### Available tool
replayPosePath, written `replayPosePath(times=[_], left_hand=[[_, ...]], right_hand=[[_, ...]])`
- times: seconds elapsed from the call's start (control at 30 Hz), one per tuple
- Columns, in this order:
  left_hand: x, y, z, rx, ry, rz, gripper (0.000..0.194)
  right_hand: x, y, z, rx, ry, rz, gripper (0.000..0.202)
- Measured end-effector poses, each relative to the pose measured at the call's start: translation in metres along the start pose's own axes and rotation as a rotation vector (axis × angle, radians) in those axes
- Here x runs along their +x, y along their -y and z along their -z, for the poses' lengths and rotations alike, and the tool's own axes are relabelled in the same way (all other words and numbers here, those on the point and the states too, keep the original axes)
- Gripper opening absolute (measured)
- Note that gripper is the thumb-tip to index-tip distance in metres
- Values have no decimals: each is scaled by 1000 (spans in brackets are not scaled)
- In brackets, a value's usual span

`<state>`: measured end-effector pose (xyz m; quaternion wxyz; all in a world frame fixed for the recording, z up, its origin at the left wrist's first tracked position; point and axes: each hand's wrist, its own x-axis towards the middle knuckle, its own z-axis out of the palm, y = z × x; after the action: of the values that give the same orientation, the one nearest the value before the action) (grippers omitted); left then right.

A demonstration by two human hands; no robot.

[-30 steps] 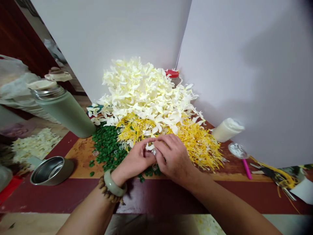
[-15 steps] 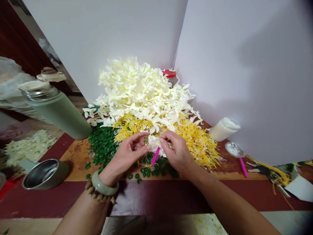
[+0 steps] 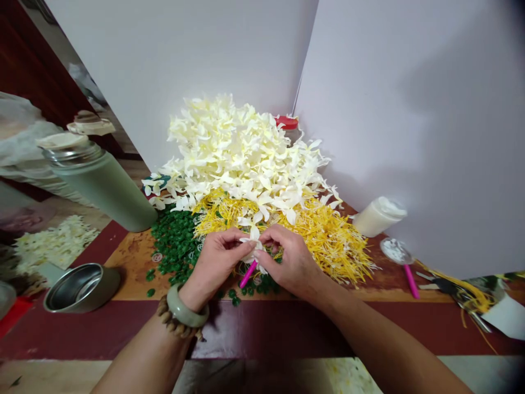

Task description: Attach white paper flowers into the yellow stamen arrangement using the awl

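A white artificial flower (image 3: 255, 234) is pinched between both hands at the front of the heap. My left hand (image 3: 219, 257) is closed on its left side, thumb against forefinger, with a bangle and a beaded bracelet on the wrist. From the other side my right hand (image 3: 289, 257) grips the petals with thumb and forefinger. A magenta stick (image 3: 248, 274) slants down just beneath the flower; what holds its upper end is hidden. Yellow stamen strands (image 3: 328, 235) lie behind and right of the hands, white petals (image 3: 233, 148) are heaped beyond, and small green pieces (image 3: 174, 241) spread at left.
At left stand a green thermos (image 3: 106, 186) and a metal-lined cup (image 3: 82, 287). On the right are a cream-coloured bottle (image 3: 377, 216), a small dish of white stuff (image 3: 396, 250) with a magenta handle, and scissors (image 3: 453, 290). Pale panels (image 3: 184, 49) rise behind the heap.
My left fingers, apart before, have closed on the flower. The white petals between my hands now show as a spread flower, and the magenta stick's lower end has shifted left.
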<state>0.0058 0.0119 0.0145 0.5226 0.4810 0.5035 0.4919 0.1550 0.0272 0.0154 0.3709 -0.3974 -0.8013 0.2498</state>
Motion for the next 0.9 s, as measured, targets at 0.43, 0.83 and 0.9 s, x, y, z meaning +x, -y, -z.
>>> replayPosePath(times=[0.43, 0.83, 0.9], left_hand=[[-2, -1, -4, -140, 132, 98, 22], [0, 4, -7, -175, 199, 106, 33], [-1, 3, -7, -182, 199, 134, 32]], right_hand=[[0, -7, 6, 257, 56, -231, 17], [-1, 0, 7, -88, -55, -89, 26], [-1, 0, 7, -95, -57, -89, 27]])
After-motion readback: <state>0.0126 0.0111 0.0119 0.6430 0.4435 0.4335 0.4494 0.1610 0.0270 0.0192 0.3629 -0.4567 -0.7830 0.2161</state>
